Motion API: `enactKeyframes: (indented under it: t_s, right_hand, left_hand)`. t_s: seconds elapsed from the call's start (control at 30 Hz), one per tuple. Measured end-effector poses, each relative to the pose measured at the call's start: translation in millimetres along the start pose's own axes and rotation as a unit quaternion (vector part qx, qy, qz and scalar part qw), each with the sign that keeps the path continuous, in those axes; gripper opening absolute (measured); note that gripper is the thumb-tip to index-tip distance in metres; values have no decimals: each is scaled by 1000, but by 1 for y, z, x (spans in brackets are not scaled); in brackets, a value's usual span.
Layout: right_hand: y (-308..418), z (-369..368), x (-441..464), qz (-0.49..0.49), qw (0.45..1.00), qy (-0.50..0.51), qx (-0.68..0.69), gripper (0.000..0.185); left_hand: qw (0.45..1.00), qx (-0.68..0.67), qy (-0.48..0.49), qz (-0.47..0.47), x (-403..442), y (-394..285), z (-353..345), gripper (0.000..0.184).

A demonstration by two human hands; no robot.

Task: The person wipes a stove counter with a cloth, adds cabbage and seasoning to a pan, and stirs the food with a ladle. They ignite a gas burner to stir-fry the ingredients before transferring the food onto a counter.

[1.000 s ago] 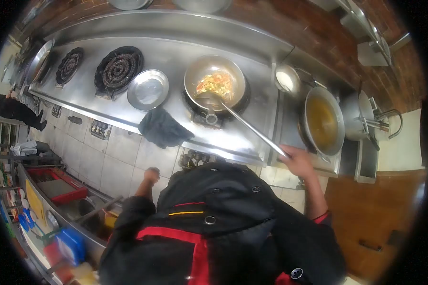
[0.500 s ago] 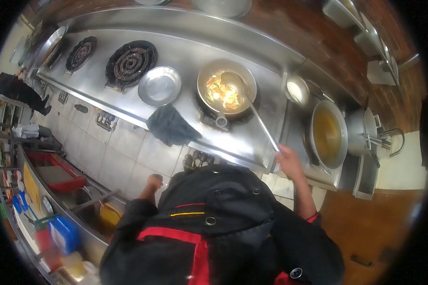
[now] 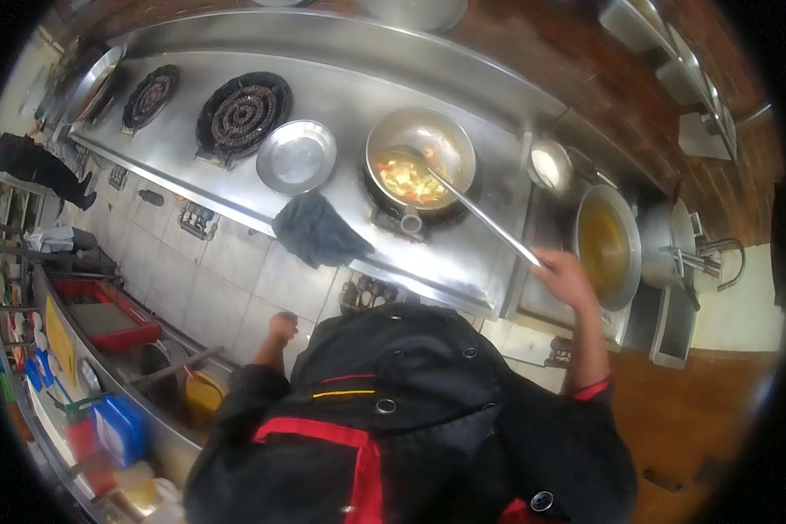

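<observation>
Your right hand (image 3: 565, 276), right of centre in the frame, is closed round the far end of a long-handled ladle (image 3: 485, 217). The ladle's bowl sits among the chopped food (image 3: 408, 182) in the wok (image 3: 421, 127), upper centre, on the stove (image 3: 341, 96). Your left hand (image 3: 281, 326) is below the stove's front edge, left of centre, touching nothing you can make out; how far its fingers are curled, you cannot tell. Nearest it is the dark cloth (image 3: 316, 231), draped on that edge just beside the shallow metal dish (image 3: 295, 157).

The ladle looks stiff and fairly light, but its long handle probably makes a loaded bowl feel heavier. The bare metal may be slippery if greasy, so the far end, away from the heat, seems the right place to hold. The food pieces look soft and loose.
</observation>
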State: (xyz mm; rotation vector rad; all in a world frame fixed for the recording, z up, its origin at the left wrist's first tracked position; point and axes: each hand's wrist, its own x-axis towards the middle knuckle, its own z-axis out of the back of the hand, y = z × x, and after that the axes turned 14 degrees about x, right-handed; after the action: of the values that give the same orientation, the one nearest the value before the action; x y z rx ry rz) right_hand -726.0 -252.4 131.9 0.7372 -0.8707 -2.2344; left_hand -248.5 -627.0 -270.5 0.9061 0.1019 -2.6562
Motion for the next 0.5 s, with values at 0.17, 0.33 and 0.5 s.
enactKeyframes:
  t_s: [0.17,0.33,0.5]
  right_hand:
    - [-14,-6,-19,-32,997,-40,-65,36]
    - [3,-26,-34,-77,993,-79,-47,36]
    - [-3,-28,-47,-36,998,-34,32,36]
  left_hand:
    - [999,-16,51,4,-5,-6,-6,29]
    - [999,1,40,-29,-11,-10,3,28]
    - [997,39,59,-24,27,3,-45,26]
